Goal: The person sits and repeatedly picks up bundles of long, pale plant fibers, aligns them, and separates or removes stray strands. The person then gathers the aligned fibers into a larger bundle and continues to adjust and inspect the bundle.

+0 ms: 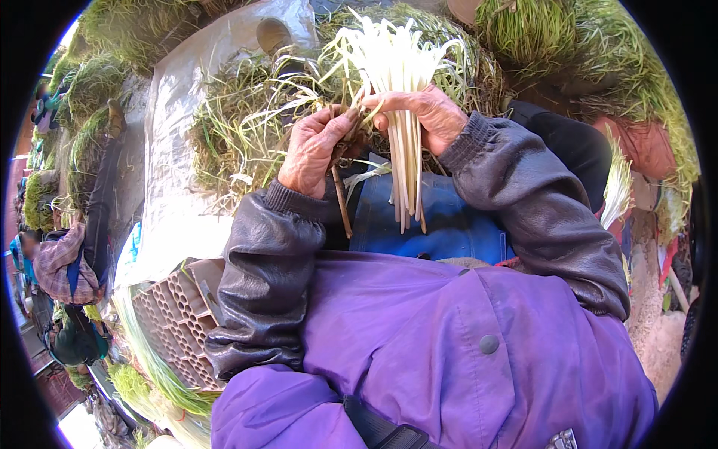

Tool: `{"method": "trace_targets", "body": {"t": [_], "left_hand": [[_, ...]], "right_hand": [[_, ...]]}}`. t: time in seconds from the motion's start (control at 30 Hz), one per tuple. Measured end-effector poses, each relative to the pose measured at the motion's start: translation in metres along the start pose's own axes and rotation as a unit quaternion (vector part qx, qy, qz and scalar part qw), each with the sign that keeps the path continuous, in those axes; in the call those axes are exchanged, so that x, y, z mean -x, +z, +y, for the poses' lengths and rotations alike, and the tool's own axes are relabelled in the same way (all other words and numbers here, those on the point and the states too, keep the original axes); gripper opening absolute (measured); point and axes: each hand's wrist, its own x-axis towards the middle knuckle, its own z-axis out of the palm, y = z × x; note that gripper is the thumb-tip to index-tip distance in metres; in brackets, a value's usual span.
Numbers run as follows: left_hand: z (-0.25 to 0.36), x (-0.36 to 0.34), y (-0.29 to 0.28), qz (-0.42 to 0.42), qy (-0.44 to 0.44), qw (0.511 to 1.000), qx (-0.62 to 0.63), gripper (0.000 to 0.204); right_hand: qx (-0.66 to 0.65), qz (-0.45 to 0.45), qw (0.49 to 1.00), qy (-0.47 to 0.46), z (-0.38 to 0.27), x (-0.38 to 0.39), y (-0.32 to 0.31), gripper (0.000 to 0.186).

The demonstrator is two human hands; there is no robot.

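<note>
white stalk tops point(400, 56) and pale sheet point(170, 142) are bleached by bright daylight; edges are curved and ringed in black.

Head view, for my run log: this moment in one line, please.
left hand: pinching thin stalk | right hand: gripping pale stalk bunch | beyond: leafy heap

A bunch point(406, 161) of slim, pale stalks fans into white, leafy tips above uneven ends; a brownish stalk point(342, 200) slants separately at left.
</note>
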Motion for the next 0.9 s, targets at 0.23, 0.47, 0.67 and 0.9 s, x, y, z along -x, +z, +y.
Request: {"method": "trace_targets", "body": {"t": [0.23,0.47,0.67,0.9], "left_hand": [[-0.002,-0.001,0.005,0.074,0.032,0.994,0.070,0.011],[-0.011,-0.004,-0.009,0.191,0.067,0.942,-0.267,0.015],[-0.011,0.006,-0.034,0.241,0.263,0.726,-0.588,0.015],[-0.034,0.023,-0.109,0.301,0.207,0.630,-0.685,0.013]], "right_hand": [[0.027,-0.018,0.999,-0.040,0.007,-0.002,0.002,0.030],[0.046,-0.012,0.995,-0.087,0.000,0.003,0.014,0.033],[0.044,-0.009,0.989,-0.141,-0.018,0.002,0.008,0.036],[-0.004,0.018,0.978,-0.207,-0.056,0.003,-0.010,0.032]]}}
